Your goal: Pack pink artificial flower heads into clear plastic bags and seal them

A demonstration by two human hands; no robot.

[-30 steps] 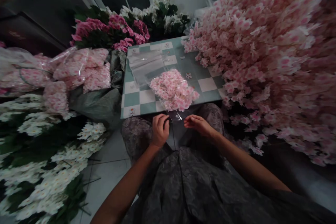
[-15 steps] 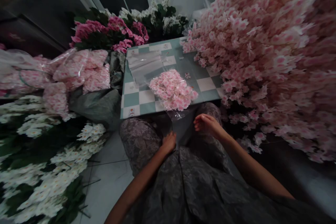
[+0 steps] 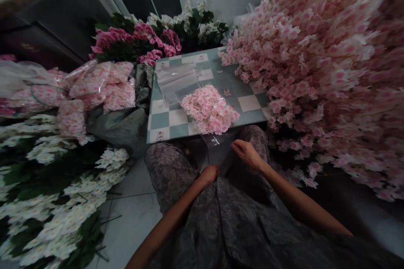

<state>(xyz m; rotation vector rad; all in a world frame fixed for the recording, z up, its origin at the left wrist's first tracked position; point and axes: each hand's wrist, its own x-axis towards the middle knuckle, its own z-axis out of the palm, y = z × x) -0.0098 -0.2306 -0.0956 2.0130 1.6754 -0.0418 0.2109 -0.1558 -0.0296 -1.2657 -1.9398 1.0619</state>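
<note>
A clear plastic bag of pale pink flower heads point(image 3: 208, 109) lies on a green-and-white checkered board point(image 3: 164, 119), its open end hanging over the near edge. My left hand point(image 3: 210, 173) is down in my lap between my knees, fingers curled against the grey patterned cloth; what it holds, if anything, is hidden. My right hand point(image 3: 246, 153) hovers just below the bag's open end, fingers bent together in a loose pinch. Empty clear bags point(image 3: 178, 82) lie flat on the board behind the filled one.
A huge heap of pink blossoms point(image 3: 328, 63) crowds the right side and spills onto the board. Bagged pink flowers point(image 3: 101, 84) are stacked on the left, white flowers with green leaves point(image 3: 53, 185) below them, and darker pink and white bunches point(image 3: 142, 38) stand behind the board.
Both hands have left the bag's open end. My left hand dropped into my lap; my right hand drew back a little toward me.
</note>
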